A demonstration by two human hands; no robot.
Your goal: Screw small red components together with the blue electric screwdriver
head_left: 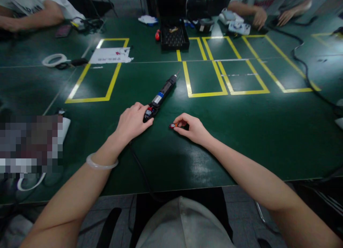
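My left hand (132,122) rests on the green table (241,133), its fingers curled round the rear end of a black electric screwdriver (162,94) that lies flat with its tip pointing away to the upper right. A cable runs from the tool back under my wrist and off the table's near edge. My right hand (193,128) lies just to the right of it, pinching a small red and dark part (173,125) against the tabletop between thumb and fingers.
Yellow tape rectangles (203,76) mark the table. A black tray (174,35) with a red item beside it stands at the back centre. White paper (111,55) and a coiled white cable (55,60) lie at back left. Other people's arms rest at both far corners.
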